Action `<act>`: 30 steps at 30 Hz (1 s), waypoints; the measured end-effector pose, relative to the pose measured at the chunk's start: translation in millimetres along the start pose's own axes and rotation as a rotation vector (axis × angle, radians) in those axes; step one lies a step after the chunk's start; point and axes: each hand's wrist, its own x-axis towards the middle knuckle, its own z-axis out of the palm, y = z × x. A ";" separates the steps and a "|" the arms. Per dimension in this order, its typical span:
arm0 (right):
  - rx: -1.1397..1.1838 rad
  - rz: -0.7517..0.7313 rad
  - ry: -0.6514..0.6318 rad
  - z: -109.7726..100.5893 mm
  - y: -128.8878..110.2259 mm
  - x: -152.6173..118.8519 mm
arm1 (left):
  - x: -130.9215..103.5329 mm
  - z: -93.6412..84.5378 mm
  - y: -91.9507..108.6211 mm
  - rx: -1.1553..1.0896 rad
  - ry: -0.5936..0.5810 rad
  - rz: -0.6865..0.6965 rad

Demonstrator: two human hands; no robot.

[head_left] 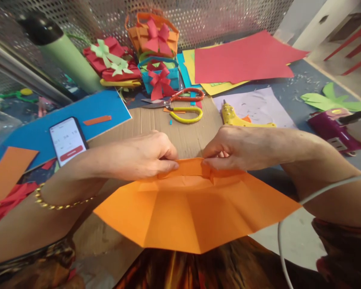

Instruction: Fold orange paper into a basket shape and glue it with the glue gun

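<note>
A creased sheet of orange paper (180, 212) spreads out in front of me, its wide near edge toward my body. Along its far edge runs a narrow folded strip. My left hand (153, 154) pinches that strip at its left end, thumb on the near side. At the right end my right hand (228, 150) does the same, fingers curled and thumb pressed on the paper. Scissors (186, 116) with one red and one yellow handle lie just beyond my hands on the cardboard (129, 128). Past my right hand rests a yellow glue gun (237, 116).
A phone (67, 140) lies on a blue board (105, 108) at left. Behind stand a green bottle (69, 60) and small paper baskets with bows (159, 78). Red paper sheets (240, 58) are at back right. A white cable (327, 188) crosses my right arm.
</note>
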 end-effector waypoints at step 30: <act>-0.006 -0.123 -0.008 7.6 3.5 2.1 | 0.3 4.8 6.3 -0.038 -0.065 0.003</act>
